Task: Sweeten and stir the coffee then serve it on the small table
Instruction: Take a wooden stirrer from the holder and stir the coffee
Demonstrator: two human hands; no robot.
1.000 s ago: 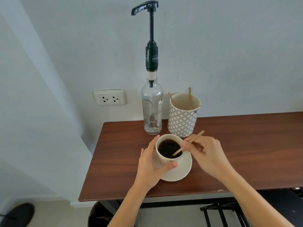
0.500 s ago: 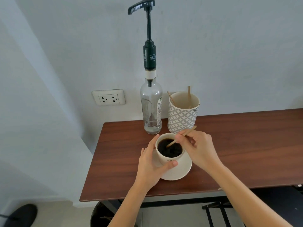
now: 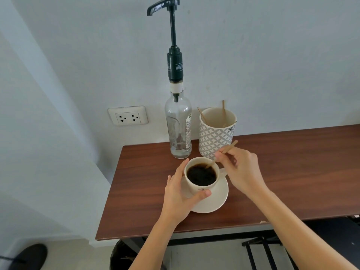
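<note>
1. Left hand (image 3: 180,193) wrapped around the cup (image 3: 201,177), thumb on the near side
2. Right hand (image 3: 240,168) pinching a wooden stick (image 3: 221,153), tip dipped in the coffee (image 3: 201,175)
3. Cup on a saucer (image 3: 216,199), on the brown table (image 3: 292,172), near the pump bottle (image 3: 178,125)

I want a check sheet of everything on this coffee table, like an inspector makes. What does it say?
Surface: brown wooden table, standing against a pale wall.
Job's things: cup full of dark coffee, sitting on a saucer; wooden stirrer dipping into the coffee; clear pump bottle behind the cup.
Clutter: patterned holder with spare sticks.
Grippers: left hand holds the cup's side; right hand pinches the stirrer.
Cables: nothing seen.
Surroundings: wall socket; dark bin under the table edge.
</note>
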